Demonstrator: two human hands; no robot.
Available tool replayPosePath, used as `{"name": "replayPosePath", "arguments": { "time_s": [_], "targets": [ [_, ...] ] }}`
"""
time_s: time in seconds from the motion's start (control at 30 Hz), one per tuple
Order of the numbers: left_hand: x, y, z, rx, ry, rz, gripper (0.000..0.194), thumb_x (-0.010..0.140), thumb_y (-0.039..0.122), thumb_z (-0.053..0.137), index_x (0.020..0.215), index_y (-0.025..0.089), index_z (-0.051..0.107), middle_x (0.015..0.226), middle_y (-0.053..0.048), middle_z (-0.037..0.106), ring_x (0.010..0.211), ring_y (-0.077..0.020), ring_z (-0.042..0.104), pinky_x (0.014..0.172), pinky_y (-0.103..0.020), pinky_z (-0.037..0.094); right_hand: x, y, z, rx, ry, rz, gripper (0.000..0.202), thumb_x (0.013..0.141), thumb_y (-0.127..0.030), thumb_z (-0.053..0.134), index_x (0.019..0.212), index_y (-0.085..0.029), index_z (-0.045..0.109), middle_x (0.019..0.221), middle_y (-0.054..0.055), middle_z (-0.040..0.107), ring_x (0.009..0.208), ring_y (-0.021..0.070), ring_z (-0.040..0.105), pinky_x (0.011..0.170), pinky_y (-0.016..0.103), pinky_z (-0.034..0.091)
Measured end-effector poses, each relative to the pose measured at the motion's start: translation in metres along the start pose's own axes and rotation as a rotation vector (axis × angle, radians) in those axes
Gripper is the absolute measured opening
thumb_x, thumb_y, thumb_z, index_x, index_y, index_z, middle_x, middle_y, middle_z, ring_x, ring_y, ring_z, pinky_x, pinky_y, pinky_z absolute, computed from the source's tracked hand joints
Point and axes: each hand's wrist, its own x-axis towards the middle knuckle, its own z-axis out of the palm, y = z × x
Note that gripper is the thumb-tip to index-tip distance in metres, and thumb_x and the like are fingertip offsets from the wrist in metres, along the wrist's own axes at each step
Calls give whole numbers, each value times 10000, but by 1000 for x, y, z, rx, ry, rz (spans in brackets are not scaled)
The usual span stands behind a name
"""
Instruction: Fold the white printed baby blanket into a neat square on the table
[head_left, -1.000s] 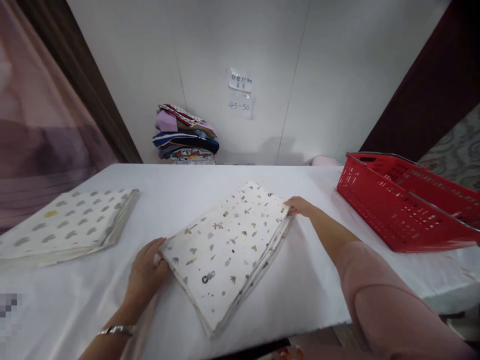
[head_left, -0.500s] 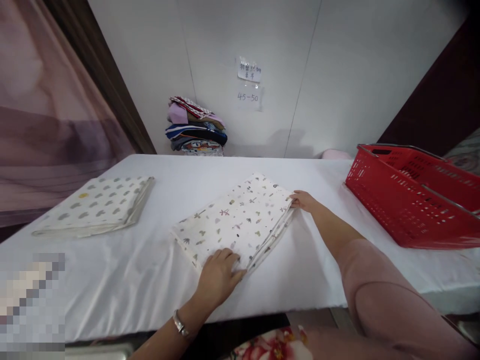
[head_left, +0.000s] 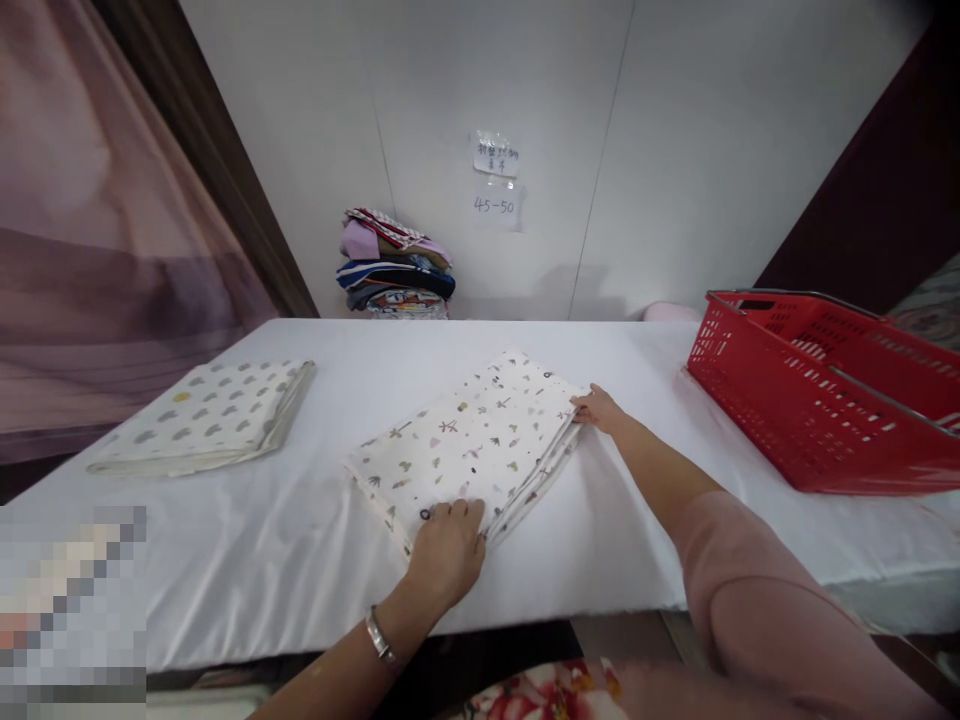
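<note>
A folded white cloth with small printed shapes (head_left: pixel 469 445) lies at an angle in the middle of the white table (head_left: pixel 300 540). My left hand (head_left: pixel 448 551) rests on its near corner, fingers curled over the edge. At the cloth's far right corner my right hand (head_left: pixel 596 409) pinches the layered edge. Whether either hand truly grips the fabric or just presses on it is hard to tell.
A second folded cloth with grey spots (head_left: pixel 206 415) lies at the table's left. A red plastic basket (head_left: pixel 817 400) stands at the right. A pile of folded fabrics (head_left: pixel 394 265) sits against the back wall under paper notes (head_left: pixel 496 180). A brownish curtain hangs at left.
My left hand has slid from the cloth's left corner to its near bottom corner. The right hand stays at the far right corner. The view has drawn back a little.
</note>
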Motion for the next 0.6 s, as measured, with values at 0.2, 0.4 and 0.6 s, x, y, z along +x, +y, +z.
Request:
{"name": "replayPosePath", "arguments": {
  "time_s": [0.2, 0.4, 0.6],
  "targets": [
    [1, 8, 3, 119, -18, 15, 533, 739, 18, 414, 1242, 186, 462, 1008, -123, 559, 888, -252, 540, 694, -355, 456, -6, -4, 6, 37, 84, -28, 934, 700, -43, 645, 1421, -237, 83, 949, 56, 614, 642, 120, 626, 613, 301, 594],
    [-2, 17, -3, 248, -48, 52, 616, 737, -50, 401, 1307, 184, 408, 1019, -131, 548, 904, -248, 558, 675, -333, 486, -10, -9, 10, 67, 155, -39, 885, 701, -28, 621, 1419, -224, 142, 922, 48, 606, 623, 115, 604, 562, 277, 584],
    [-3, 24, -6, 314, -27, 58, 612, 763, -33, 429, 1329, 199, 400, 965, -124, 558, 863, -237, 574, 638, -305, 493, -16, -12, 11, 87, 185, -44, 888, 687, -35, 636, 1416, -221, 165, 832, 16, 602, 590, 107, 580, 535, 259, 571]
  ]
}}
